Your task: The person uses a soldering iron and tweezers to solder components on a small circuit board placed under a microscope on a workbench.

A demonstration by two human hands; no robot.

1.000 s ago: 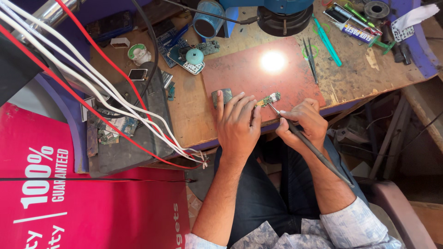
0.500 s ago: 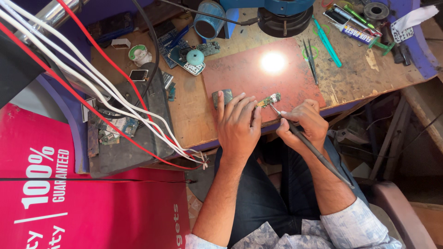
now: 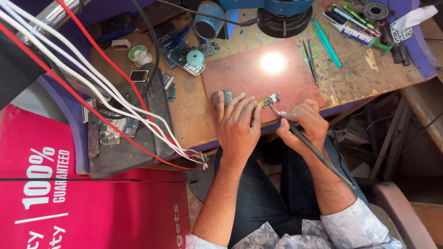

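Note:
A small green circuit board [image 3: 269, 100] lies on the red work mat [image 3: 249, 74] near the bench's front edge. My left hand [image 3: 237, 123] rests flat on the mat, its fingertips pressing the board's left end and touching a small grey block [image 3: 222, 97]. My right hand [image 3: 302, 122] is closed around a thin soldering iron [image 3: 318, 156], whose tip touches the board. The iron's dark cable runs back over my right forearm.
A blue lamp base [image 3: 285, 18] and a blue cup [image 3: 207, 23] stand at the back of the wooden bench [image 3: 364, 69]. Tweezers [image 3: 310, 57], a teal tool [image 3: 326, 41], boards and a solder spool [image 3: 137, 54] lie around. White and red cables [image 3: 101, 92] cross the left side.

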